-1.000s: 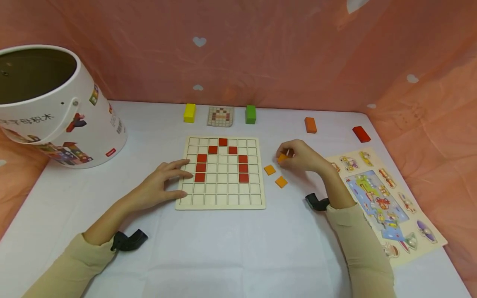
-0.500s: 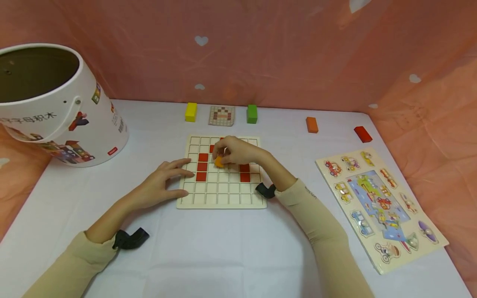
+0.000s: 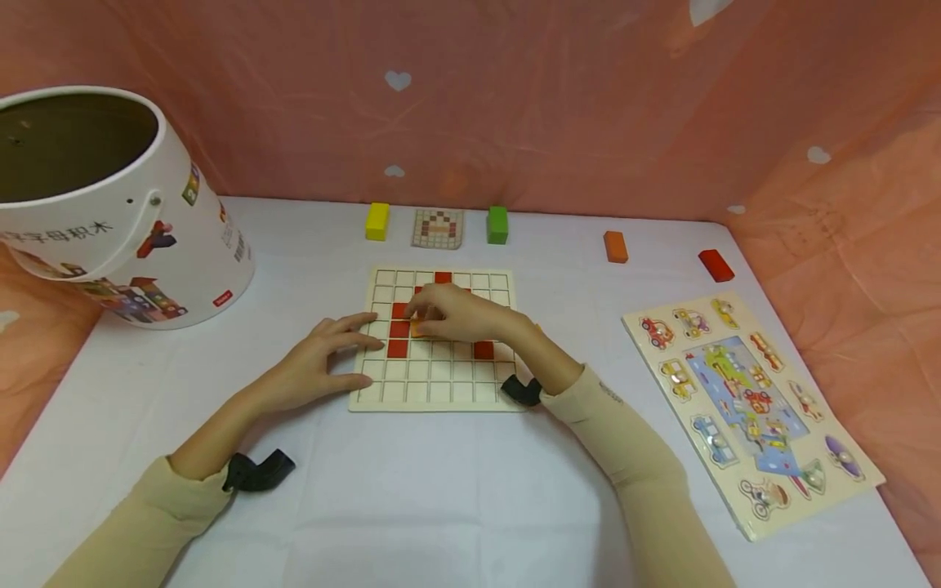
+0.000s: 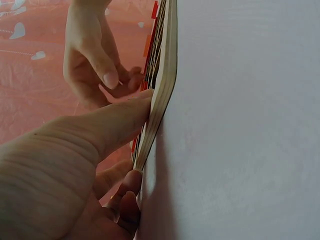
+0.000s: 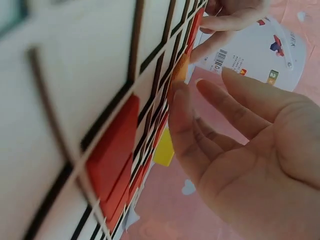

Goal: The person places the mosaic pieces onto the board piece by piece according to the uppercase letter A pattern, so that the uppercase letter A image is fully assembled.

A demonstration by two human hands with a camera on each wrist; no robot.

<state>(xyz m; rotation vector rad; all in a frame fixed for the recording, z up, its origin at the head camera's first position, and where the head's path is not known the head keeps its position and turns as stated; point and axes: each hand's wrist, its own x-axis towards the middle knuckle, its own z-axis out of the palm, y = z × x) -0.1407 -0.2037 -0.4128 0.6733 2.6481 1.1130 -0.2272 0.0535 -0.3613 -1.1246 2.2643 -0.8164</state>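
A wooden grid board (image 3: 439,393) lies on the white table, with red square tiles (image 3: 398,329) set in an arch. My left hand (image 3: 316,363) rests at its left edge, fingers spread and touching the rim; the left wrist view shows a finger (image 4: 135,107) on the board's edge. Over the upper middle of the grid is my right hand (image 3: 463,314). An orange square tile (image 5: 180,68) lies in a cell beside the left red column, under one of its digits. The other fingers (image 5: 235,107) of that hand stand apart from the tile.
Another orange tile (image 3: 539,329) peeks out behind the right forearm. A small pattern card (image 3: 437,229) lies between yellow (image 3: 377,221) and green (image 3: 497,225) blocks. Orange (image 3: 616,247) and red (image 3: 716,265) blocks lie right, above a picture puzzle (image 3: 680,441). A white bucket (image 3: 191,269) stands left.
My right hand took an orange tile from the table right of the board, carried it left over the grid, and lowered it beside the left red column. My left hand stayed put.
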